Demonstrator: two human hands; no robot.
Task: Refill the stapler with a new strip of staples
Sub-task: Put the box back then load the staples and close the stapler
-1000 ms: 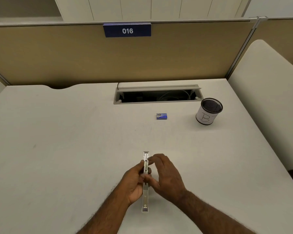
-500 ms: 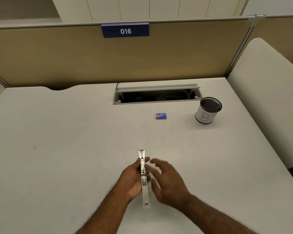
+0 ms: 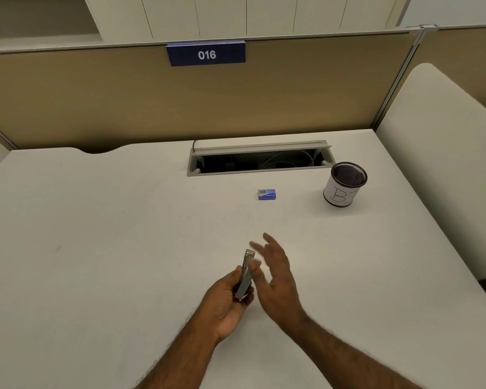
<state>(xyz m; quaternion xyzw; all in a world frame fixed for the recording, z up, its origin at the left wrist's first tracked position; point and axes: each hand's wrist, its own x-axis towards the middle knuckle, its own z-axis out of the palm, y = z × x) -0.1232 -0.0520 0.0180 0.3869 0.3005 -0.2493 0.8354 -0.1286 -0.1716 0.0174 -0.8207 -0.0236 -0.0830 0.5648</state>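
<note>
Tilted now, slim metal stapler [image 3: 244, 279] looks grey.

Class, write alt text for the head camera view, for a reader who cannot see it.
A person's left hand holds a metal stapler above a white desk, while the open right hand hovers beside it. Farther back lie a small blue staple box and a mesh pen cup.

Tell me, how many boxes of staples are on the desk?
1. The small blue box of staples lies on the desk, in front of the open cable tray and left of the mesh cup.
</note>
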